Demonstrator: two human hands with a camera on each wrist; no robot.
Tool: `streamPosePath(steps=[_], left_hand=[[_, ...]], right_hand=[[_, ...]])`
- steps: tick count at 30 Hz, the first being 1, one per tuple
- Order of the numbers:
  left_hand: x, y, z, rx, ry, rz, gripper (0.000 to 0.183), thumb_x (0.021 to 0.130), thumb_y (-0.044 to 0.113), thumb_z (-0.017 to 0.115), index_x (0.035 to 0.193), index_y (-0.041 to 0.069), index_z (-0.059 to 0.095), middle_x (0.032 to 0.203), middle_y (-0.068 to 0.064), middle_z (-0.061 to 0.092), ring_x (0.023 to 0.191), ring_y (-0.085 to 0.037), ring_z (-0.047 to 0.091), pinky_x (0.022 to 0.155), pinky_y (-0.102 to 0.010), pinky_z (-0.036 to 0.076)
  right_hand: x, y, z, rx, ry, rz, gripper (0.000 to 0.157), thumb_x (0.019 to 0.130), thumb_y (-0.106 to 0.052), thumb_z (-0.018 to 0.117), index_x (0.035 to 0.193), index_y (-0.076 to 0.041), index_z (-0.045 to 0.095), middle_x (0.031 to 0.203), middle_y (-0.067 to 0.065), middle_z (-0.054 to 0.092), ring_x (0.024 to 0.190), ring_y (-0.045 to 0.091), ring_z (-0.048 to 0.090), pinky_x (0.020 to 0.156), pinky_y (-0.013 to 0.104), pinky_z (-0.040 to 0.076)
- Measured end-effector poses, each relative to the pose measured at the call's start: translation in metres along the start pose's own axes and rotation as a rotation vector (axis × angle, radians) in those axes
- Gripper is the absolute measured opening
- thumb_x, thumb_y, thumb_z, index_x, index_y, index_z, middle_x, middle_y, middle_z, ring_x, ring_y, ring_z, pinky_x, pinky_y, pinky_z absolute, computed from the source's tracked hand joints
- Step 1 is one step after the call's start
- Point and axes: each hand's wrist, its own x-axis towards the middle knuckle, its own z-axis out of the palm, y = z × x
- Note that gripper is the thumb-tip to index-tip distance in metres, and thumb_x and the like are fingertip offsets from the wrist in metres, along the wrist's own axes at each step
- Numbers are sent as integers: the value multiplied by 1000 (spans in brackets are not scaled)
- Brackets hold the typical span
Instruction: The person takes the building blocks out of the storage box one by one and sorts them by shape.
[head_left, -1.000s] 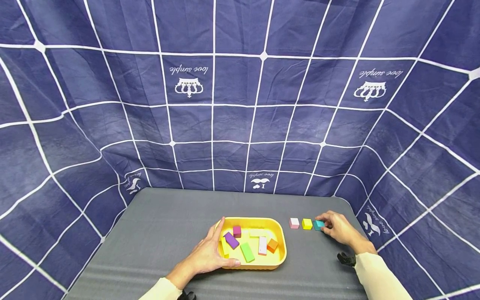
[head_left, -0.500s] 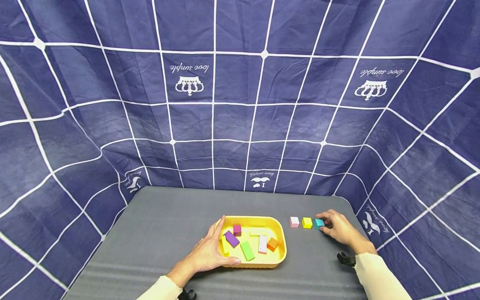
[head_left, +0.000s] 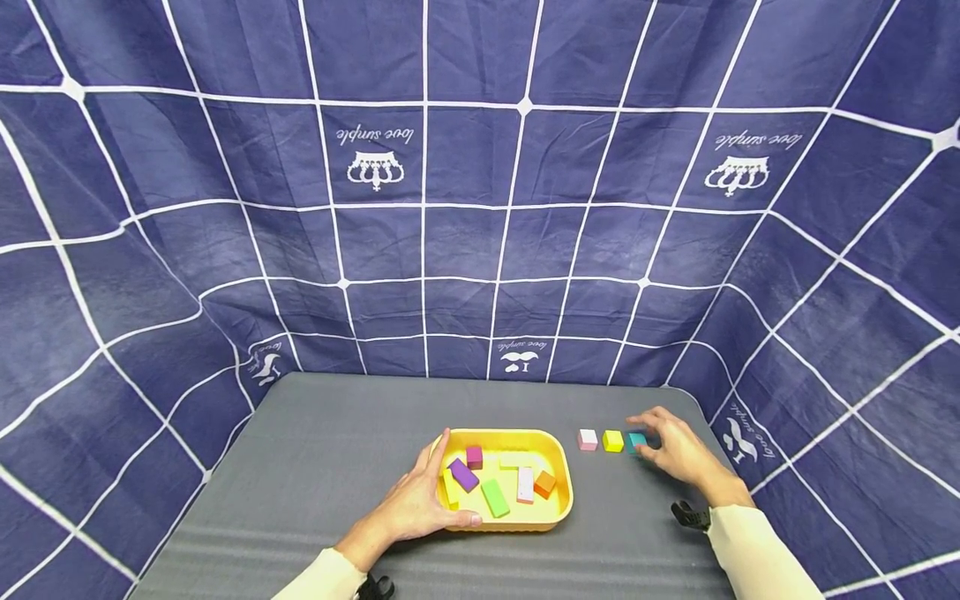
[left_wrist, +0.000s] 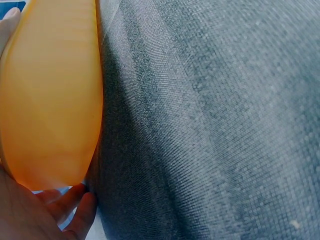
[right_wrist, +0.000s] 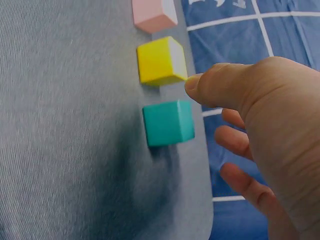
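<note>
In the head view my left hand holds the left end of a yellow plastic tray, with the thumb along its near rim. The tray's orange-looking outer wall fills the left of the left wrist view, fingers bent around its end. Over a teal cube at the right, my right hand hovers with thumb and fingers spread, apart from the cube. Beside it in a row stand a yellow cube and a pink cube.
Inside the tray lie several coloured blocks, among them a green block, a purple block and an orange block. A grey cloth covers the table. Blue curtains with white lines stand behind and at both sides.
My right hand has let go of the teal cube and lifted slightly, its fingers spreading. The cube stays at the right end of the row. My left hand keeps its place on the tray.
</note>
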Motion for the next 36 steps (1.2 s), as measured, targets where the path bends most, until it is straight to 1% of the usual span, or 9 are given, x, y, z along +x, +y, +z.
streamPosePath(steps=[7,11,17,25,30,36], left_hand=[[3,0,0,4,8,7,155,71,78,101,189,20,19,187,-19,38,139,-51,69,114,-76,55],[4,-1,-1,6,7,7,155,71,77,102,189,19,18,187,-18,38,139,-51,69,115,-76,55],[3,-2,-3,9,5,5,155,72,77,102,189,19,19,187,-18,39,139,-50,70,114,-76,56],[3,-3,-3,7,-2,10,155,72,78,101,189,19,18,186,-18,39,138,-49,70,114,-76,56],[3,-2,-3,7,3,6,154,72,77,101,189,19,19,185,-18,40,137,-48,71,115,-75,55],[1,3,-2,1,-6,3,153,73,75,102,189,20,19,186,-17,40,137,-49,71,115,-75,55]], right_hand=[[7,-15,-5,-8,10,-27,44,90,-2,97,132,-5,84,123,11,79,109,37,82,95,58,67],[10,-22,-7,-13,23,-37,45,91,-3,96,133,-6,84,126,11,79,115,39,82,99,61,66],[12,-37,-9,-32,15,-34,45,92,-6,96,136,-11,84,130,9,78,121,38,79,101,62,65],[11,-57,-7,-66,50,-109,48,89,-7,99,134,-12,85,130,8,79,118,37,80,97,61,66],[13,-67,-5,-73,15,-114,49,90,-9,99,137,-14,84,133,7,78,122,37,78,98,63,65],[12,-78,-3,-88,-3,-111,48,92,-14,99,138,-17,84,134,6,78,123,35,77,98,60,62]])
